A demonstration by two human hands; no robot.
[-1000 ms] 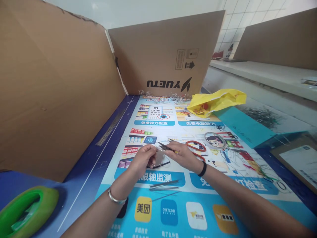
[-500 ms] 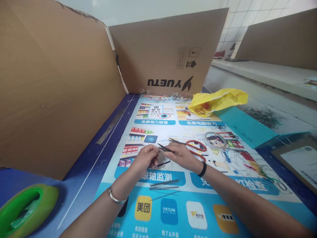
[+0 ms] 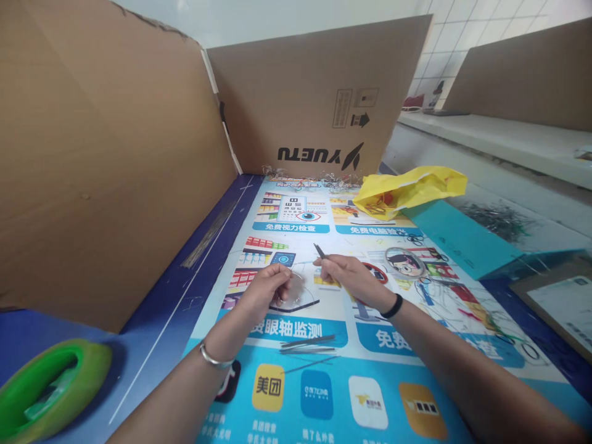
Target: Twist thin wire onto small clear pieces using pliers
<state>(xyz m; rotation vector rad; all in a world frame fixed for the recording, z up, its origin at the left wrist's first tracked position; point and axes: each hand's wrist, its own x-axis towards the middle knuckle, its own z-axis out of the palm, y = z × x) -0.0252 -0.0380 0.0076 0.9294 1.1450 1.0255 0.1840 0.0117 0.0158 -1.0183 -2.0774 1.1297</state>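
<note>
My left hand (image 3: 271, 288) is closed, thumb and fingers pinching a thin clear or pale wire loop (image 3: 313, 292) that hangs by its fingertips. A thin dark strip (image 3: 303, 306) shows just below the loop. My right hand (image 3: 346, 275) wraps round dark-bladed scissors (image 3: 319, 250), whose tip points up and left past the fingers. A red handle shows partly behind that hand. What looks like a fine strand stretches between the fingertips of both hands. Several thin dark strips (image 3: 308, 345) lie on the printed sheet below.
A round decorated piece (image 3: 406, 264) lies right of my hands, near scattered wires and ties. Further back are a yellow bag (image 3: 409, 191) and a teal folder (image 3: 462, 237). Cardboard panels (image 3: 314, 98) stand behind and left. A green tape roll (image 3: 87, 376) sits front left.
My right hand has moved slightly up and right, away from the left. The scissors' blades, apart before, now show as one tip. More of the wire loop is visible.
</note>
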